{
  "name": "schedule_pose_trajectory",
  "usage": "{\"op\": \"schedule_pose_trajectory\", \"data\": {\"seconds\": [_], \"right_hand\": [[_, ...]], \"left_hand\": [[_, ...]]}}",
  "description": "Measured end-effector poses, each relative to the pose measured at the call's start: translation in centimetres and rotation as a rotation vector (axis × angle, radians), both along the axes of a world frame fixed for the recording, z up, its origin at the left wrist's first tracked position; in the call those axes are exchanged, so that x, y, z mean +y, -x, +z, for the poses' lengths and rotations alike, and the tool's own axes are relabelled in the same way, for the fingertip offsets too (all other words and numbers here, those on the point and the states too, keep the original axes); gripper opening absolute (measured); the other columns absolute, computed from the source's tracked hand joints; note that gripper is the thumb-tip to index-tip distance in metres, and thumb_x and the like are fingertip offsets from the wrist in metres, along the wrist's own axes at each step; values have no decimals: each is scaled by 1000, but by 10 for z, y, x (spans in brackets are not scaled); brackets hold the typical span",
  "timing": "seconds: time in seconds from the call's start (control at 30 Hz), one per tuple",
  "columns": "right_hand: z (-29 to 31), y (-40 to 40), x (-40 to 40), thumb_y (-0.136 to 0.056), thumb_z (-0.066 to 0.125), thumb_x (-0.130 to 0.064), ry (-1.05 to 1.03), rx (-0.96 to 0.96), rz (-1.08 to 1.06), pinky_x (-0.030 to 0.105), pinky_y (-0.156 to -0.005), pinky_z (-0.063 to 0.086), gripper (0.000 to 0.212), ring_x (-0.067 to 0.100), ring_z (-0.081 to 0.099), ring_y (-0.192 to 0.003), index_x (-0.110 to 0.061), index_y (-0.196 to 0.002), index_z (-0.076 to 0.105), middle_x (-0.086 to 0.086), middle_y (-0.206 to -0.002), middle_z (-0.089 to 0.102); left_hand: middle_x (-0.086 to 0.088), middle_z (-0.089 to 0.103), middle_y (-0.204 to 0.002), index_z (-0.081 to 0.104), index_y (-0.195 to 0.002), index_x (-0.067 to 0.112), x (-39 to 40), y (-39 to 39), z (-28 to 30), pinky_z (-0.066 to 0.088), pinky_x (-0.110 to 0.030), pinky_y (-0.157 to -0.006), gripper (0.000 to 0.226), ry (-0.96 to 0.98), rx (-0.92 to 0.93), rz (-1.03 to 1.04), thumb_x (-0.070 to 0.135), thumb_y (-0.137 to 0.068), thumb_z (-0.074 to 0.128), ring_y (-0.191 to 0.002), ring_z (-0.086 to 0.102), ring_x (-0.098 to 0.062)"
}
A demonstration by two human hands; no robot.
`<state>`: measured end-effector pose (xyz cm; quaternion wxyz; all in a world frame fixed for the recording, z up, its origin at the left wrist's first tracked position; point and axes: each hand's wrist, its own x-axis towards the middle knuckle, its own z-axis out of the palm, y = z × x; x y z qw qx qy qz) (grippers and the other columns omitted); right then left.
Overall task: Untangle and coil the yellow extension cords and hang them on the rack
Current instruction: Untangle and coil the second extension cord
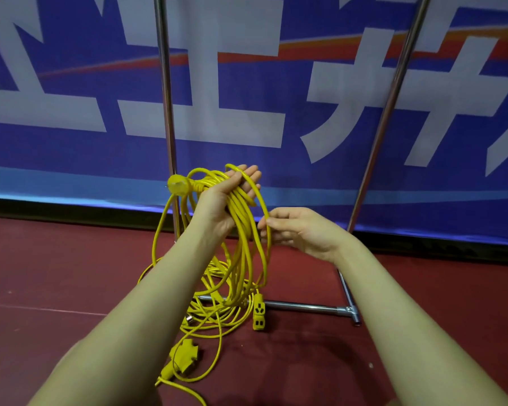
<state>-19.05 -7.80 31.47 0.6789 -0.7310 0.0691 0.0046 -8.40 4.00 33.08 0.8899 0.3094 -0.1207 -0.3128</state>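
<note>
- Head view: my left hand is raised palm-up with the fingers nearly straight, and the gathered loops of yellow rubber-sheathed extension cord hang across the palm, so the hand serves as a hook that keeps the coil in one bundle.
- A round yellow plug juts out just to the left of that hand, kept near the top of the coil where it cannot snag in the loops below.
- My right hand sits just right of the coil, thumb and fingertips pinching the outermost strand, I judge to guide the next loop up onto the left palm.
- Below both hands the uncoiled cord lies in a loose tangle on the dark red floor, with a yellow socket block and a yellow cross-shaped splitter among it.
- Beyond my hands stands the chrome tube rack before a blue banner with white lettering; nothing visible hangs on it yet, though its top is out of view.
</note>
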Motion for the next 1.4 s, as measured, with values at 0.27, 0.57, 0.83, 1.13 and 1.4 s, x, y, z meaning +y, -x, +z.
{"op": "schedule_pose_trajectory", "data": {"seconds": [0.27, 0.57, 0.83, 1.13, 1.4], "right_hand": [[13, 1, -2, -101, 35, -21, -284, -130, -142, 15, -36, 16, 22, 2, 20, -35, -11, -93, 52, -6, -45, 31], [25, 3, -15, -98, 34, -10, -878, -312, -356, 17, -38, 30, 20, 7, 32, -39, -4, -91, 52, -2, -54, 41], [31, 2, -22, -99, 33, -6, -1154, -500, -464, 19, -41, 33, 21, 10, 34, -40, -10, -81, 43, 1, -55, 42], [24, -4, -26, -101, 31, -9, -1135, -498, -498, 20, -44, 38, 25, 11, 40, -43, -9, -79, 44, 3, -56, 46], [14, 3, -29, -101, 38, -27, -651, -240, -542, 28, -71, 47, 24, 19, 59, -79, -11, -94, 54, 8, -89, 63]], "left_hand": [[-8, 74, -82, 62, -96, 5, 16, -5, -5, 56, -28, -68, 22, -183, -90, -137, 11, -96, 40, -73, 72, -17], [-10, 72, -73, 59, -92, 1, 17, 5, -9, 48, -20, -45, 22, -398, -322, -349, 0, -93, 37, -51, 64, -13], [-16, 71, -100, 60, -106, -2, 6, 20, -33, 57, -34, -81, 30, -421, -474, -603, -7, -79, 51, -91, 70, -25], [-5, 68, -82, 62, -104, 8, -7, 35, -40, 53, -37, -87, 24, -402, -539, -638, 4, -82, 55, -83, 70, -22], [-3, 70, -74, 59, -93, 7, -8, 25, -23, 58, -35, -68, 15, -236, -340, -379, -3, -89, 48, -73, 72, -20]]}}
